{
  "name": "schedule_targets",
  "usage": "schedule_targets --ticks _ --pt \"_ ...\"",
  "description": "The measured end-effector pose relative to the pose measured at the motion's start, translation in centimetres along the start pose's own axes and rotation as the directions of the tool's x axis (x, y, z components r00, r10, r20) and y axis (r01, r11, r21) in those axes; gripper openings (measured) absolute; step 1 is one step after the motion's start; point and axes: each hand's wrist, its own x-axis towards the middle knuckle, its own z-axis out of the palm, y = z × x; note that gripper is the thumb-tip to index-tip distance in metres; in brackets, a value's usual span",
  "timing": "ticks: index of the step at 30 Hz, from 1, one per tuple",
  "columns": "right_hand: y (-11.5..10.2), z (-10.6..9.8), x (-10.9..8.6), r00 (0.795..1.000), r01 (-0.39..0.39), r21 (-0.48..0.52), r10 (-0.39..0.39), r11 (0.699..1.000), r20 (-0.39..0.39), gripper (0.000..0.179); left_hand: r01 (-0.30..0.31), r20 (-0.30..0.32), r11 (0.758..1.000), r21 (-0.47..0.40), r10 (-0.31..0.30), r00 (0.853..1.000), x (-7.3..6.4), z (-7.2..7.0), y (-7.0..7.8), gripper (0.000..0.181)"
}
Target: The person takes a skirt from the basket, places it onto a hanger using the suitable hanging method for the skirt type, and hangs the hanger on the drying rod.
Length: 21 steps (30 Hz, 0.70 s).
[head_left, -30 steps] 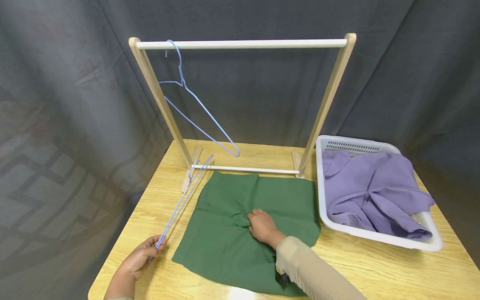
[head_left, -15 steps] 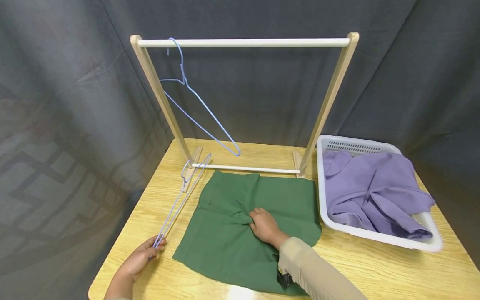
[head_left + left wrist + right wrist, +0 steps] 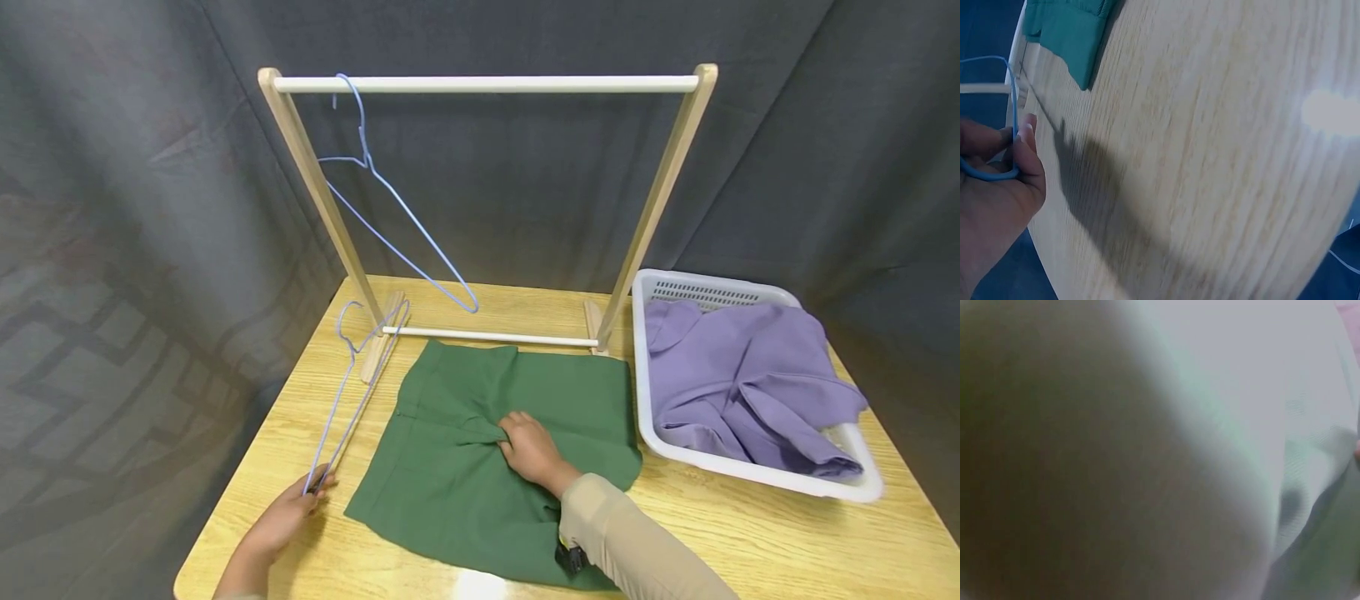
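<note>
The left hand [image 3: 285,518] pinches a blue hanger [image 3: 329,425] by one end, so its hook [image 3: 340,323] is free near the rack [image 3: 480,85]. The right hand [image 3: 531,450] grips a gathered fold [image 3: 482,431] of the green garment [image 3: 457,500] spread on the wooden table [image 3: 750,533], probably to steady it

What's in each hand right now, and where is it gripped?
The left hand holds the lower blue hanger by its near end; the right hand grips the green cloth at a bunched fold near its middle.
</note>
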Motion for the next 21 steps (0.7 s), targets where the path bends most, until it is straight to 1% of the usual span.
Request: schedule_targets --ticks 3,7,11,14,17,21 --pt "-0.1 -0.2 0.0 1.0 0.002 0.01 -0.002 1.0 -0.011 0.013 -0.015 -0.003 0.999 0.034 0.015 1.0 0.2 0.2 0.2 0.042" --pt "-0.2 -0.4 0.0 1.0 0.003 0.017 -0.002 1.0 -0.02 0.012 -0.012 -0.027 0.998 0.066 0.014 1.0 0.7 0.6 0.3 0.042" --pt "-0.1 -0.4 0.0 1.0 -0.001 0.011 0.001 1.0 -0.015 0.011 0.01 -0.067 0.996 0.09 -0.003 0.998 1.1 0.9 0.5 0.04" --pt "-0.1 -0.5 0.0 1.0 0.0 0.013 0.0 1.0 -0.017 0.011 0.023 -0.093 0.994 0.111 -0.012 0.996 1.3 1.1 0.6 0.048" --pt "-0.1 -0.5 0.0 1.0 0.007 0.017 -0.007 1.0 -0.023 0.011 0.009 -0.114 0.99 0.142 0.008 0.993 1.5 1.1 0.5 0.057" --pt "-0.2 -0.5 0.0 1.0 0.008 0.022 -0.007 1.0 -0.028 0.011 -0.031 -0.129 0.986 0.166 0.053 0.99 1.7 1.2 0.4 0.061"
